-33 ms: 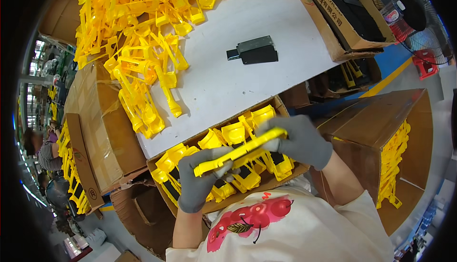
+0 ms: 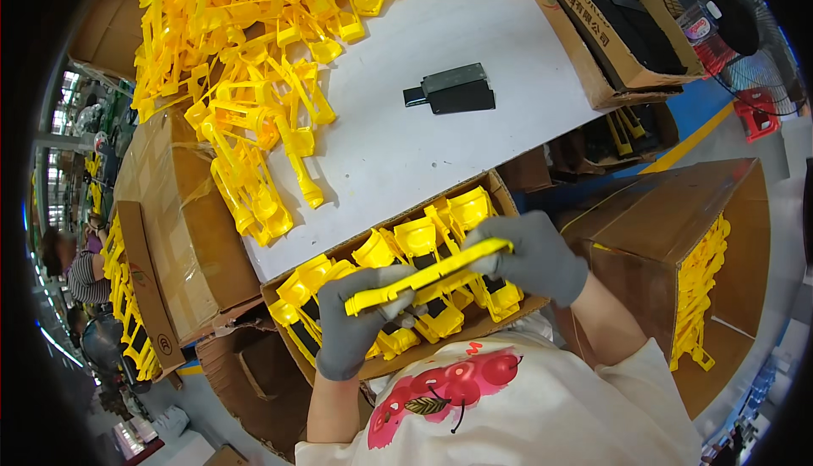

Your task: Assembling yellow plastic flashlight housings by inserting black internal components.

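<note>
A long yellow plastic part (image 2: 428, 278) is held nearly edge-on above a cardboard box, with a dark strip showing along its underside. My gloved left hand (image 2: 349, 322) is closed round its left end. At the other end, my gloved right hand (image 2: 533, 256) grips the part, its fingertips partly hidden behind it. Below both hands the open box (image 2: 298, 366) contains several similar yellow parts (image 2: 415, 237), some with black panels in them. Farther off, flat black panels (image 2: 464, 100) lie overlapped on the white table (image 2: 385, 153).
A large heap of yellow parts (image 2: 246, 26) covers the table's far left. Black pieces fill a carton (image 2: 584, 26) at the far right. Another carton (image 2: 669, 212) with yellow parts stands at right, near a fan (image 2: 766, 77). More cartons (image 2: 182, 220) are at left, with a person (image 2: 85, 275) beyond.
My right hand has shifted slightly, and the right end of the yellow part is a little lower. The left hand stays almost still.
</note>
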Demonstrator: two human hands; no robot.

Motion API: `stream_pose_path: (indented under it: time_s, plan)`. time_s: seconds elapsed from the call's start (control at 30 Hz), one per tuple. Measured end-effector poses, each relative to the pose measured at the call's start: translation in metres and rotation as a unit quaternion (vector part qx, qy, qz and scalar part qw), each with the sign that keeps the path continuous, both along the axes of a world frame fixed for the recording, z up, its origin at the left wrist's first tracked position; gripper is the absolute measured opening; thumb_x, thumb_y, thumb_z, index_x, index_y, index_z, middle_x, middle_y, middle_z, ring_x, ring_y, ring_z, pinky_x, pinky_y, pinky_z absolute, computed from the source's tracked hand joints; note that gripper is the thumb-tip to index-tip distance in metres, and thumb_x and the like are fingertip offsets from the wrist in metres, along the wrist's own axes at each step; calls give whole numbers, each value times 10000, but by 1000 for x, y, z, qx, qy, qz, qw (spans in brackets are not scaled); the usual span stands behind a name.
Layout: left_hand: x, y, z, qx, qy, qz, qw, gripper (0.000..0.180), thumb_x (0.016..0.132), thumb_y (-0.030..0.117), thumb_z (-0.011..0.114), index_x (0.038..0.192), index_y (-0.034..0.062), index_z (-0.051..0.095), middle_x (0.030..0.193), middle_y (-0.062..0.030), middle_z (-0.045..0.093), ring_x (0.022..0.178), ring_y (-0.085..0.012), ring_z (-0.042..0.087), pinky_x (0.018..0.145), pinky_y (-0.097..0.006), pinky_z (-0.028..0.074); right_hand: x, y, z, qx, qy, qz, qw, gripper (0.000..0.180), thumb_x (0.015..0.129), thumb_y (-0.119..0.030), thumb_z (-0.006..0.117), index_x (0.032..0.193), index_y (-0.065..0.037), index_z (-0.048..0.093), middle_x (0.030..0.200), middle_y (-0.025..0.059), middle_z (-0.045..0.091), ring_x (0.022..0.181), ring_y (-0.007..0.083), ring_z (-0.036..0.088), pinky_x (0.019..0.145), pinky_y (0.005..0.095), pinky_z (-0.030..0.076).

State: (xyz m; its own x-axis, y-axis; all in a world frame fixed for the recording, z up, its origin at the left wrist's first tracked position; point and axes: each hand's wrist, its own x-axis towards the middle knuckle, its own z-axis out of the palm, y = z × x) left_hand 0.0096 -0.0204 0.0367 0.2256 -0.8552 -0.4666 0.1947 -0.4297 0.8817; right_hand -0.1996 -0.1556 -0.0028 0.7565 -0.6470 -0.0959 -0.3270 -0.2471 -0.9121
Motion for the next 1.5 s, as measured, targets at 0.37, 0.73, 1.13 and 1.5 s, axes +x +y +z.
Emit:
stream_pose_path:
  time_s: [0.37, 0.73, 1.13, 1.5]
  plan:
    - [51, 24, 33, 94, 10, -51, 994, 262, 804, -12, 657, 1049, -14, 564, 894, -75, 646, 717, -155, 679, 547, -227, 547, -7, 47, 6, 93, 29, -67, 993, 451, 742, -356, 785, 1100, -135, 621, 693, 67, 641, 547, 185, 614, 544, 277, 487]
    - [86, -19, 27, 61, -600, -235, 762, 504, 681, 275, 810, 1110, 115, 599, 757, -116, 658, 758, -318, 658, 670, -379, 516, 0, -17, -8, -41, 52, -159, 985, 364, 789, -279, 733, 1081, -77, 649, 687, 60, 629, 567, 130, 590, 558, 249, 479]
    - [149, -92, -44, -23, -770, -427, 474, 387, 681, 27, 587, 1061, 94, 611, 1137, -70, 595, 1019, -273, 537, 824, -389, 458, 36, -145, -54, -313, 199, -163, 914, 286, 768, -262, 732, 1030, -173, 661, 1007, 20, 607, 976, 218, 591, 814, 364, 495]
    - [90, -52, 21, -154, -317, 168, 921, 390, 848, -4, 551, 1238, 16, 541, 991, -58, 591, 733, -107, 604, 647, -224, 517, 77, -149, -52, -391, 206, -15, 897, 299, 737, -245, 719, 993, -125, 623, 1033, 68, 600, 929, 267, 623, 794, 373, 512]
